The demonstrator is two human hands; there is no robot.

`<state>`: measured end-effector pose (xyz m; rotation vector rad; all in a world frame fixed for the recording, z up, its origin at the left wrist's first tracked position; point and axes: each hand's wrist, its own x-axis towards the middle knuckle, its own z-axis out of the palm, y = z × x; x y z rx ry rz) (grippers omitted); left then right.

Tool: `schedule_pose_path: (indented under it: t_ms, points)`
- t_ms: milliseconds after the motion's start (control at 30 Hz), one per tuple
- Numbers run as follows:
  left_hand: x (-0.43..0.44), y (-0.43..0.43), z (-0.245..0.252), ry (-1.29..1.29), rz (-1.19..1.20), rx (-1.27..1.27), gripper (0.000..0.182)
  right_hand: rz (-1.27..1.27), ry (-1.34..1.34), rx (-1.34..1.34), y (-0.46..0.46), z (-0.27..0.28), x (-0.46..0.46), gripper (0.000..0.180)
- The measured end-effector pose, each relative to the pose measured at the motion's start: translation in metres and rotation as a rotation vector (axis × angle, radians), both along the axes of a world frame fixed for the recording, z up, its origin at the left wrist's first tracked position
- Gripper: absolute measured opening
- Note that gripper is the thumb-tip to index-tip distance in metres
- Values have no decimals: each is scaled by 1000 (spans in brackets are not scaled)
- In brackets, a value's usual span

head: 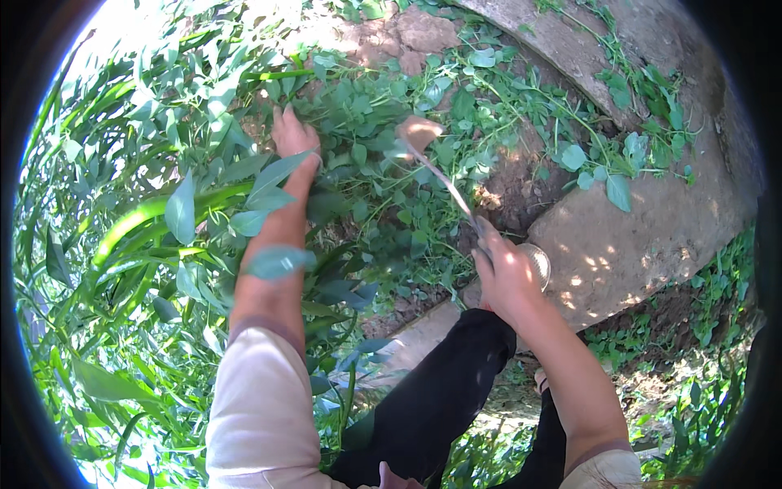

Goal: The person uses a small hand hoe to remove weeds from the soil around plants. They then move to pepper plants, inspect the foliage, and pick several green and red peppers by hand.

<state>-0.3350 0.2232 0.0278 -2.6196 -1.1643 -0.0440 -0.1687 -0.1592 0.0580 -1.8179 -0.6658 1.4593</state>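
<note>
My right hand (pixel 504 269) is closed around the handle of a small hand hoe (pixel 449 186). The blade (pixel 420 131) points away from me, over low leafy green plants (pixel 372 177); both blade and plants are slightly blurred. A pale round end, perhaps the handle's butt, shows just right of my wrist. Far ahead and to the left, my left hand (pixel 294 133) reaches down among the stems, its fingertips partly hidden by leaves. Whether it grips a stem cannot be seen. Several leaves hang in front of my left forearm.
A flat stone slab (pixel 647 232) lies to the right, dappled with light, with another slab edge (pixel 550 43) beyond. Bare brown soil (pixel 525 177) shows between them. Tall long-leaved plants (pixel 134 232) crowd the left. My black-trousered leg (pixel 427 385) is near the slab.
</note>
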Motion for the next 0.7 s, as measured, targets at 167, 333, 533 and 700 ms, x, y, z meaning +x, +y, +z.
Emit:
schedule_pose_path:
  t_ms: [167, 333, 533, 700]
  points:
    - [-38, 27, -15, 928, 79, -202, 38, -137, 11, -20, -36, 9, 6, 51]
    - [-61, -38, 17, 633, -17, -413, 18, -202, 11, -41, -40, 13, 8, 48]
    - [-14, -201, 76, 299, 45, -836, 21, -298, 90, -13, -42, 15, 10, 43]
    - [72, -314, 66, 211, -191, -1195, 14, -372, 67, -77, -67, 29, 32, 49]
